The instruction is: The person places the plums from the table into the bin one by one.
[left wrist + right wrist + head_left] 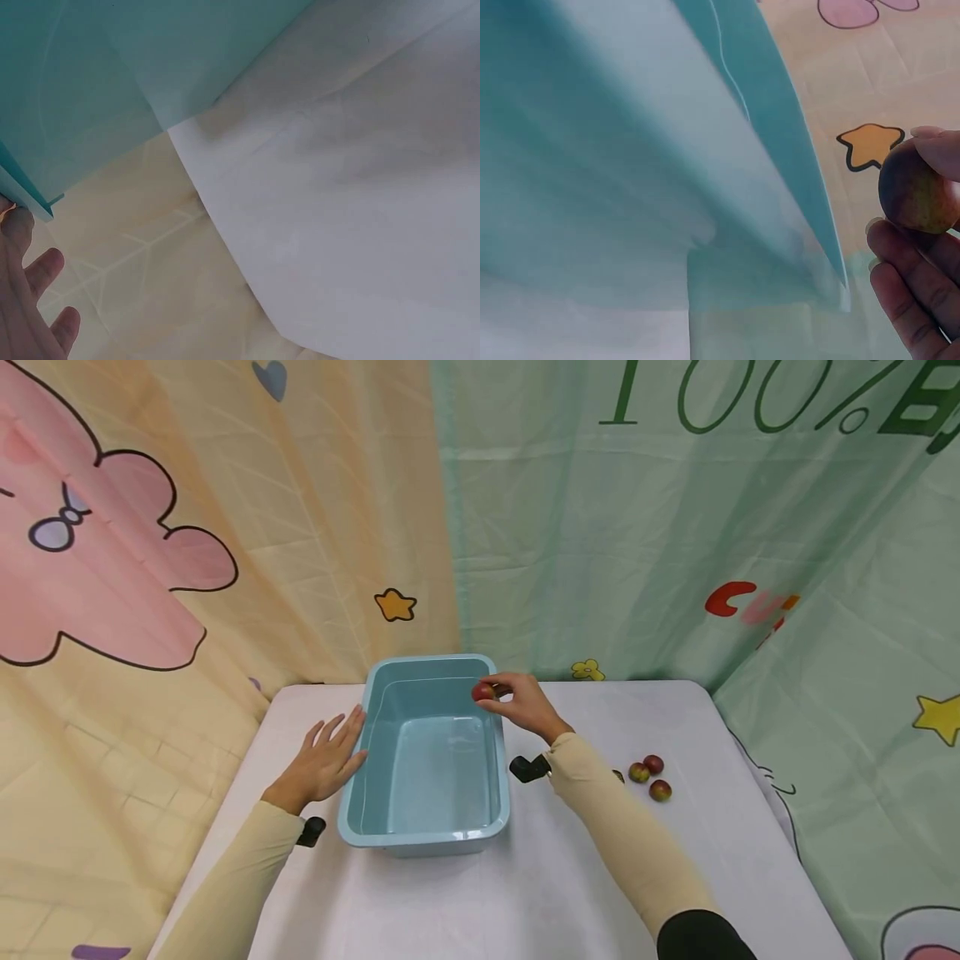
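A light blue plastic basin [442, 760] stands on the white-covered table, with nothing lying inside it. My left hand [322, 764] rests against its left rim with fingers spread; in the left wrist view the fingers [45, 270] show beside the rim's edge. Between thumb and fingers, my right hand [527, 703] pinches a reddish plum [483, 692] over the basin's far right rim. Close up in the right wrist view, the plum [915, 187] looks dark red with a greenish patch.
Several red-green plums [653, 765] lie on the table [585, 877] right of the basin, one partly hidden by the right sleeve [615, 810]. Printed curtains [570, 543] hang behind the table and along both sides.
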`<state>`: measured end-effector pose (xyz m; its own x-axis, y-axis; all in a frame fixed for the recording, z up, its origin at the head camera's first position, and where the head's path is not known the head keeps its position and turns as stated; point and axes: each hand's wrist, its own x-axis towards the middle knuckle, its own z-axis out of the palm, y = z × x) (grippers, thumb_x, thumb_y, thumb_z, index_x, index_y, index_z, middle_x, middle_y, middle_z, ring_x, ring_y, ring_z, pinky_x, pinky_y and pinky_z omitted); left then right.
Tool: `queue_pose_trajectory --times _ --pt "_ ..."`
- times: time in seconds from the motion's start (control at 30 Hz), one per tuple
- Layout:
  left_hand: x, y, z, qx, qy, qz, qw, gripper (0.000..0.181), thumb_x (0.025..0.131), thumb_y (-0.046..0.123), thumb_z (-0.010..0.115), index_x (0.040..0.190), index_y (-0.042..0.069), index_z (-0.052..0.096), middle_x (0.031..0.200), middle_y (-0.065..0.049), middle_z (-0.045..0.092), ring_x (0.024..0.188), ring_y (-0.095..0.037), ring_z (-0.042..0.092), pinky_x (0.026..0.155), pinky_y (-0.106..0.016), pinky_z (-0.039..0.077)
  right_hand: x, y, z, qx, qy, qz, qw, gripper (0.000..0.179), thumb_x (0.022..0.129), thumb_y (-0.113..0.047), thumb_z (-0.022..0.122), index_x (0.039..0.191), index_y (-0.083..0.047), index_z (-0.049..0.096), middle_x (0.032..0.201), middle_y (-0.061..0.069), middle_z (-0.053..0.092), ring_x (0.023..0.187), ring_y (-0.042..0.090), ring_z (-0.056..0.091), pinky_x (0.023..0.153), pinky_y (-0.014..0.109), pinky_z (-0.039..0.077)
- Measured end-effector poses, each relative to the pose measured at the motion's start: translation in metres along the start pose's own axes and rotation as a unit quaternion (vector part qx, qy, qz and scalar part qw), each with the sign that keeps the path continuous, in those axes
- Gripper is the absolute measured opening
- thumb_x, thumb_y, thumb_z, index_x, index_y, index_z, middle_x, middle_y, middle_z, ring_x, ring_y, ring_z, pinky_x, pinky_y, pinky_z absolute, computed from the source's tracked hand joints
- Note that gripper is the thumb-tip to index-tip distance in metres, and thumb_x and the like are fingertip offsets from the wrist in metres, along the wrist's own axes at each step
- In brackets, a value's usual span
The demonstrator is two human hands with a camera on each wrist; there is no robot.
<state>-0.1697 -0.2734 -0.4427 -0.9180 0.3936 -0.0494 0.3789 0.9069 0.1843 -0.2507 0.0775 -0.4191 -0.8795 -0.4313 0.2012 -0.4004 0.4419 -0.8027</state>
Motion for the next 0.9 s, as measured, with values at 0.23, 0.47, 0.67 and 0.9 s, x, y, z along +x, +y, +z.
queue_pose_trajectory --times 0.23,0.47,0.67,0.9 --pt "0.0 0.001 0.0 -0.002 0.003 0.0 1.0 0.067 0.102 0.034 0.036 0.152 -0.003 0.01 0.159 -0.02 0.013 0.142 -0.044 0.014 0.112 -0.06 0.001 0.007 -0.003 0.008 0.007 -0.009 0.007 0.9999 0.042 0.086 -0.018 0.074 0.122 0.0 0.064 0.11 0.014 0.068 0.093 0.024 0.066 0.083 0.035 0.054" --pt "0.0 0.001 0.0 -0.006 0.0 -0.004 1.0 0.067 0.102 0.033 0.037 0.152 -0.002 0.01 0.159 -0.019 0.012 0.143 -0.044 0.012 0.112 -0.06 0.0 0.012 -0.007 0.015 0.017 -0.019 0.012 0.9996 0.042 0.085 -0.018 0.074 0.123 -0.001 0.064 0.109 0.012 0.068 0.094 0.024 0.065 0.083 0.033 0.054" --pt "0.0 0.001 0.0 -0.005 -0.001 -0.006 1.0 0.068 0.102 0.034 0.037 0.152 -0.002 0.01 0.16 -0.019 0.011 0.143 -0.043 0.011 0.112 -0.06 -0.001 0.018 -0.012 0.021 0.01 -0.028 0.008 0.9995 0.043 0.085 -0.016 0.075 0.123 0.0 0.064 0.11 0.013 0.068 0.094 0.025 0.065 0.083 0.033 0.053" --pt "0.0 0.001 -0.001 -0.006 0.003 -0.004 1.0 0.068 0.102 0.035 0.036 0.153 -0.001 0.01 0.159 -0.019 0.012 0.143 -0.044 0.012 0.112 -0.061 0.0 0.022 -0.012 0.028 0.008 -0.033 0.008 0.9994 0.041 0.084 -0.015 0.075 0.122 -0.002 0.065 0.11 0.013 0.068 0.093 0.024 0.065 0.081 0.03 0.054"
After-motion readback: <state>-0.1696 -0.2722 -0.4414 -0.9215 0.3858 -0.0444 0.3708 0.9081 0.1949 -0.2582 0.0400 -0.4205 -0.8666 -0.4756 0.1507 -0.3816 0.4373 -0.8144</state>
